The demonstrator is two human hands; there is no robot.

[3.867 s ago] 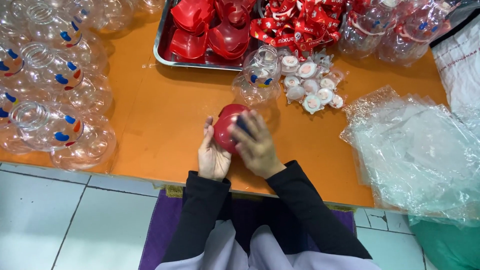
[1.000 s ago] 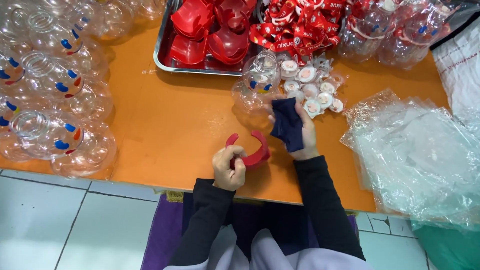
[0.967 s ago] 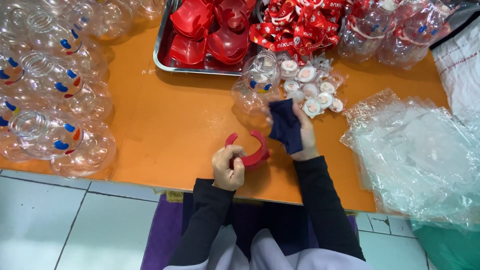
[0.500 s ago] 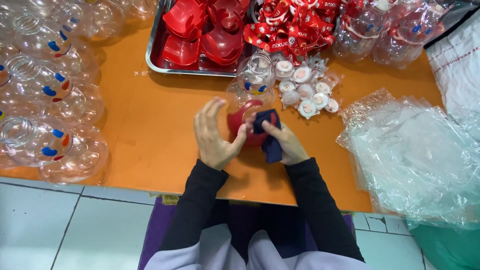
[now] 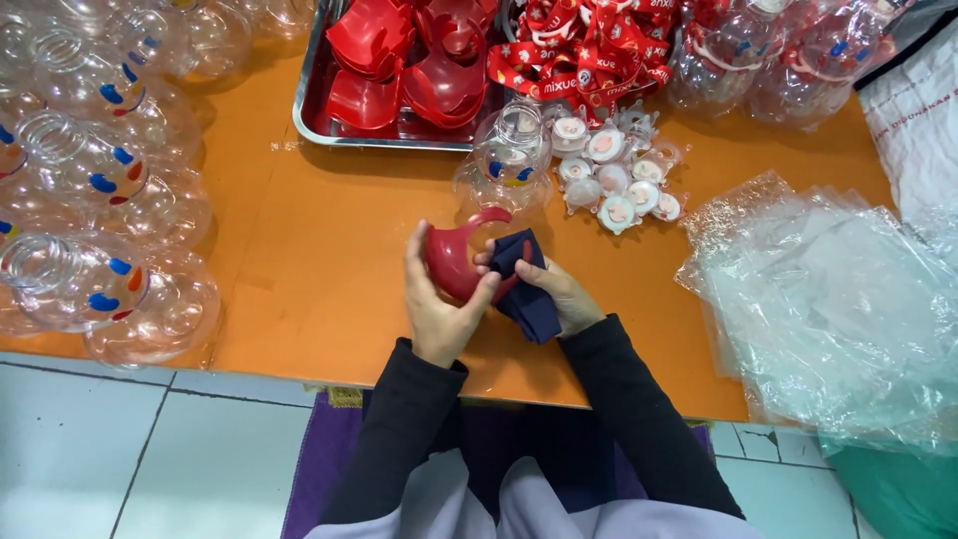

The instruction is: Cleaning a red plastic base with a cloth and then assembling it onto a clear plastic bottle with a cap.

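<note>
Red plastic shell piece (image 5: 454, 262) now cupped upright in left hand (image 5: 439, 304), fingers closed round its outer curve, just above the orange table (image 5: 299, 260) edge; half a second back held higher and flatter, palm spread open beside it. Dark blue cloth (image 5: 527, 289) bunched in right hand (image 5: 559, 299), gripped tight and pressed against the shell's inner rim — wiping apparently under way on this piece. Clear round bottle (image 5: 511, 150) just beyond, small white caps (image 5: 614, 180) beside it. Metal tray (image 5: 309, 120) of more red shells cut off at top. Clear bottles (image 5: 80, 200) at left run out of frame. Contact point of cloth and shell hidden behind fingers.
</note>
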